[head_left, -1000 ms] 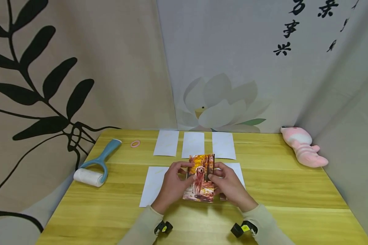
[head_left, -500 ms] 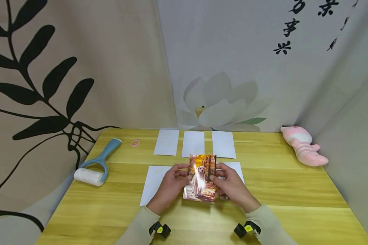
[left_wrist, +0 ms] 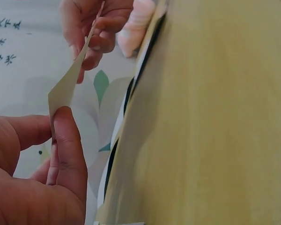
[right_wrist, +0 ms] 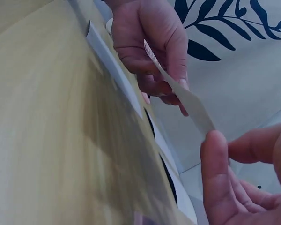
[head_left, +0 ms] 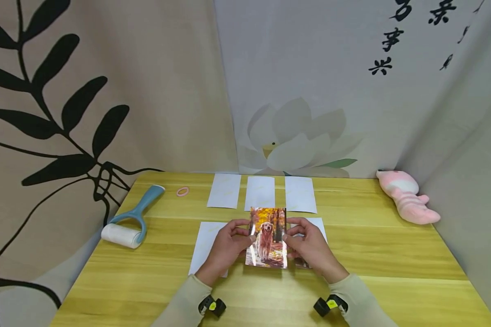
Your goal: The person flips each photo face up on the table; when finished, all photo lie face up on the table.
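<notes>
A glossy photo card [head_left: 267,245] of a golden dog among autumn trees is held above the table by both hands. My left hand [head_left: 225,250] pinches its left edge between thumb and fingers, and my right hand [head_left: 313,250] does the same on the right. The wrist views show the photo card [left_wrist: 68,89] almost edge-on, slightly bent, with its pale side visible. Beneath my left hand lies a white card [head_left: 202,245]. Another white card [head_left: 319,225] is partly covered by my right hand, and a small dark picture corner [head_left: 302,263] shows under that hand.
Along the table's back edge lie three white cards, left [head_left: 224,190], middle [head_left: 260,193] and right [head_left: 301,194]. A blue-handled lint roller [head_left: 137,215] and a pink ring [head_left: 182,191] are at the left. A pink plush toy [head_left: 409,197] lies at the back right.
The photo card has tilted, and the glare across the dog has shifted to its lower part. My left thumb has drawn back from over the picture to its left edge.
</notes>
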Demonstrator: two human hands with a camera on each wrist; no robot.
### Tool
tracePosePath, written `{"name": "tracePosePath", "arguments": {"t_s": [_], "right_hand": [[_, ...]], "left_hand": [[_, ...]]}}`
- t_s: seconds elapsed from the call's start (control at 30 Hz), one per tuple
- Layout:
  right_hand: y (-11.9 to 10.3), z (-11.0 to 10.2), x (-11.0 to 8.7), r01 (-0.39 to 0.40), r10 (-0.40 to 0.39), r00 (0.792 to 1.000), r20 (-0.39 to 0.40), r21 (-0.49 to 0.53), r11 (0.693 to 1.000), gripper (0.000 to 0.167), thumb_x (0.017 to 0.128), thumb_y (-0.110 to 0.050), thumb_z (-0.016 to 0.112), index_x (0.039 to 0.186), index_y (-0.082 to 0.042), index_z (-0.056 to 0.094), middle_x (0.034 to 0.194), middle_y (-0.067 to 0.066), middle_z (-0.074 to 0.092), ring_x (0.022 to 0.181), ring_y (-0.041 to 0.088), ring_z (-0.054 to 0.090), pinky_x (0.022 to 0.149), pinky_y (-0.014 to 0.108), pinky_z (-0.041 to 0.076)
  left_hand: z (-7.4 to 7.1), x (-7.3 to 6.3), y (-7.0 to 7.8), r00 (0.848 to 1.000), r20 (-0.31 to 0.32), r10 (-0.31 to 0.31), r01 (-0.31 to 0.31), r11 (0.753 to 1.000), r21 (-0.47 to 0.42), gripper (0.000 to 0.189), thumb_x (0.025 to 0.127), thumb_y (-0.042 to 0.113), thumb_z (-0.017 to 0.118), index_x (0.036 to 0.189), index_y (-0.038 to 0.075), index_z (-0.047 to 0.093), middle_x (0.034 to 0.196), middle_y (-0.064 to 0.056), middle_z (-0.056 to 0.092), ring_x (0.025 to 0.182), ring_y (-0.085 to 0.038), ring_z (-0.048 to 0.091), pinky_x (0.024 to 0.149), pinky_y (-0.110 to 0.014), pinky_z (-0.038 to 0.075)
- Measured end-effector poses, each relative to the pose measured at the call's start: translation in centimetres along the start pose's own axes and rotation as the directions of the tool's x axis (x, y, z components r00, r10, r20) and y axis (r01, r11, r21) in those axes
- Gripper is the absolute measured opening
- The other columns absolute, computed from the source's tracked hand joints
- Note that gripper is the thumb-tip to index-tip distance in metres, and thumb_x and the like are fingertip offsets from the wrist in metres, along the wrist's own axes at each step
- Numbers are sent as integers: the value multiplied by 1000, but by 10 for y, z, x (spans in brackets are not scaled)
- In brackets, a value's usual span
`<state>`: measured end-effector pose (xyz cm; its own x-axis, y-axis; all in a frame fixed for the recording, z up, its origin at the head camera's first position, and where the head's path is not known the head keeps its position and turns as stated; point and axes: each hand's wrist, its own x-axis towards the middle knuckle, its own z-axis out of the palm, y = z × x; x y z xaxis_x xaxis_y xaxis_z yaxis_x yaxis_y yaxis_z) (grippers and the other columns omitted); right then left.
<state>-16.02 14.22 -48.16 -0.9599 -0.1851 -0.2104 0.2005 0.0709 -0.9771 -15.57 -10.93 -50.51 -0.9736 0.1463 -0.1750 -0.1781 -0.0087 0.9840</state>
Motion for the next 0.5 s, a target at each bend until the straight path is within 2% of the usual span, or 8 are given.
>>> {"name": "tracePosePath", "arguments": {"t_s": [0.1, 0.3, 0.5], "right_hand": [[4, -1, 3, -1, 1, 1000, -25, -3, 1000, 51, 96, 1, 71, 144, -2, 55, 107, 13, 62, 75, 16, 67, 63, 35, 64], [12, -1, 10, -7, 7, 999, -34, -18, 1000, 49, 93, 4, 73, 141, 0, 60, 106, 14, 64, 79, 18, 67, 64, 34, 64], [17, -2, 12, -11, 7, 999, -45, -100, 995, 46, 94, 1, 73, 139, 1, 64, 108, 16, 66, 80, 20, 70, 66, 34, 65]], "left_hand": [[1, 0, -1, 1000, -4, 6, -6, 1000, 30, 48, 96, 12, 78, 140, 7, 59, 107, -9, 63, 80, -16, 65, 66, -32, 55], [1, 1, -2, 998, -53, 16, -10, 994, 111, 43, 94, 12, 80, 133, 3, 64, 108, -16, 69, 79, -16, 70, 65, -33, 61], [-2, 1, -2, 999, -41, 18, -9, 975, 223, 40, 99, 20, 76, 134, 3, 68, 111, -15, 72, 82, -15, 72, 69, -34, 65]]}}
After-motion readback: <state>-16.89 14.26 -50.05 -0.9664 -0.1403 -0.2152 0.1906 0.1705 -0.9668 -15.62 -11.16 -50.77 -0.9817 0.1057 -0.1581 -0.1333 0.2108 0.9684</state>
